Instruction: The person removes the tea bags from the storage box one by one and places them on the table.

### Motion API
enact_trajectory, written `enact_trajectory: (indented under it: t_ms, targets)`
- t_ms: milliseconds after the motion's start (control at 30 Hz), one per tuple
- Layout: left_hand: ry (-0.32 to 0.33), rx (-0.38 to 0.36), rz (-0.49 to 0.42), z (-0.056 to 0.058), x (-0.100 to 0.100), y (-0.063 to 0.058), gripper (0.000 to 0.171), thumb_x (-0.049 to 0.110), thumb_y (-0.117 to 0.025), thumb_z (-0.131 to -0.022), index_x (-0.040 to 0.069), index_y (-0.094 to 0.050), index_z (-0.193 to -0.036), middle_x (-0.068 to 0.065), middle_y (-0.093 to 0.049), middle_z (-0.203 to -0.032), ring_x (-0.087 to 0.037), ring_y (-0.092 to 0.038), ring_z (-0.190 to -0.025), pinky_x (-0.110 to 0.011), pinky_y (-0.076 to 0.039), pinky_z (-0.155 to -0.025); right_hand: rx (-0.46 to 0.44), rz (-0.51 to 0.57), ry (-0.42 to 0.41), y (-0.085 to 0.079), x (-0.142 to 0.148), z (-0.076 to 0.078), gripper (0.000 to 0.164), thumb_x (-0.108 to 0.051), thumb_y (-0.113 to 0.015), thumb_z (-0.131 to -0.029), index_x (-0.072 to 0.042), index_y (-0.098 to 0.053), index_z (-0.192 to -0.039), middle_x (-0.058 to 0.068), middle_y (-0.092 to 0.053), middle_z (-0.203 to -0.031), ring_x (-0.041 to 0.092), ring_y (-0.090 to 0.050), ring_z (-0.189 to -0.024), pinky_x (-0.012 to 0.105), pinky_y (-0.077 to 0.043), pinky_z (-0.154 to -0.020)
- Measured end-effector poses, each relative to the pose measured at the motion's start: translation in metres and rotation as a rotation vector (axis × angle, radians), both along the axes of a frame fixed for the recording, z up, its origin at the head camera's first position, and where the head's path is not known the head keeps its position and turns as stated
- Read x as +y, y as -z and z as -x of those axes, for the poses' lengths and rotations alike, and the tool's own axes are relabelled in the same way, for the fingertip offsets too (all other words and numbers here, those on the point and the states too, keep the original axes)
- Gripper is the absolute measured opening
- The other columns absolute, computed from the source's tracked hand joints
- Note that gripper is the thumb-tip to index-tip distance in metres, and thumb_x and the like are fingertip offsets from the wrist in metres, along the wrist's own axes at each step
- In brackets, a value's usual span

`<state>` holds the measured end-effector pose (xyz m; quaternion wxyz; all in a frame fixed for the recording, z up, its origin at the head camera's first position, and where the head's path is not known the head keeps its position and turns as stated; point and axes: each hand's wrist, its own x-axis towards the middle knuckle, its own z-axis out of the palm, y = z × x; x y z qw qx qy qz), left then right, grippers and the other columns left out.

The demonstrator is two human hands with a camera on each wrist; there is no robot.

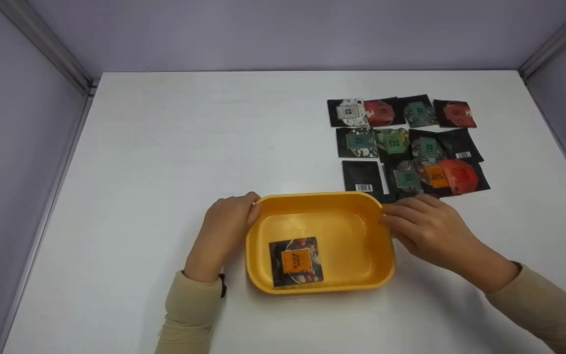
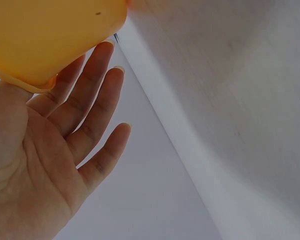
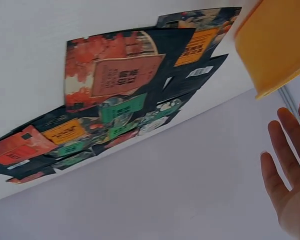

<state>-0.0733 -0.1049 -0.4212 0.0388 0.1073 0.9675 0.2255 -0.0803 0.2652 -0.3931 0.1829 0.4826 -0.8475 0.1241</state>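
A yellow plastic basin [image 1: 320,291] sits low in the middle of the head view. Inside, toward its left side, lies one square black sachet [image 1: 296,261] with an orange label. My left hand [image 1: 226,226] grips the basin's upper left corner. In the left wrist view the thumb crosses the rim, and the fingers [image 2: 97,102] spread along the outside. At the upper right corner my right hand [image 1: 430,228] holds the rim, fingertips over the edge. In the right wrist view that hand [image 3: 292,170] shows only partly, its outer fingers loosely extended.
Several similar sachets [image 1: 393,141] with red, green, orange and white labels lie in overlapping rows at the back right. A black one [image 1: 361,176] shows its barcode side near the basin. The white table [image 1: 175,147] meets pale walls at the back and sides.
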Motion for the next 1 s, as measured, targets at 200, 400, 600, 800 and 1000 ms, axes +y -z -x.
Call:
enact_trajectory:
  t_ms: [200, 400, 600, 800, 1000]
  targets:
    - [0.004, 0.005, 0.003, 0.001, 0.000, 0.000, 0.025, 0.026, -0.054, -0.104, 0.007, -0.068, -0.112, -0.004, -0.071, -0.092, -0.021, -0.062, -0.081, -0.038, -0.052, -0.085, -0.010, -0.069, -0.085, -0.004, -0.020, -0.004, 0.042, -0.030, -0.038, -0.108, -0.010, -0.076, -0.107, 0.005, -0.074, -0.101, 0.025, -0.068, -0.090, 0.042, -0.057, -0.078]
    - [-0.001, -0.026, 0.004, 0.001, 0.000, -0.001, 0.025, 0.027, -0.054, -0.104, 0.008, -0.068, -0.113, -0.004, -0.070, -0.095, -0.022, -0.062, -0.083, -0.038, -0.051, -0.087, 0.010, -0.198, -0.200, -0.007, -0.035, -0.003, 0.020, -0.013, -0.074, -0.089, -0.009, -0.073, -0.109, 0.006, -0.074, -0.105, 0.023, -0.068, -0.093, 0.039, -0.056, -0.083]
    - [-0.002, -0.029, 0.001, 0.001, 0.000, -0.001, 0.026, 0.025, -0.053, -0.104, 0.006, -0.068, -0.114, -0.005, -0.071, -0.096, -0.023, -0.064, -0.085, -0.039, -0.051, -0.088, 0.086, -0.368, -0.341, -0.006, -0.059, -0.004, 0.034, -0.010, -0.085, -0.077, -0.011, -0.072, -0.108, 0.005, -0.073, -0.104, 0.023, -0.066, -0.092, 0.038, -0.055, -0.085]
    - [0.004, -0.026, 0.000, 0.002, 0.000, -0.001, 0.026, 0.026, -0.053, -0.104, 0.007, -0.068, -0.113, -0.004, -0.070, -0.094, -0.022, -0.062, -0.082, -0.038, -0.051, -0.086, 0.186, -0.528, -0.464, -0.002, -0.084, -0.004, 0.023, -0.015, -0.077, -0.086, -0.015, -0.072, -0.108, 0.000, -0.072, -0.103, 0.019, -0.061, -0.088, 0.033, -0.050, -0.080]
    - [0.004, -0.018, 0.004, 0.002, 0.000, 0.000, 0.026, 0.026, -0.054, -0.104, 0.007, -0.068, -0.113, -0.005, -0.072, -0.096, -0.022, -0.065, -0.085, -0.038, -0.052, -0.086, 0.237, -0.610, -0.596, 0.003, -0.106, 0.000, 0.015, -0.018, -0.075, -0.089, -0.018, -0.071, -0.103, -0.004, -0.071, -0.102, 0.014, -0.060, -0.088, 0.029, -0.050, -0.077]
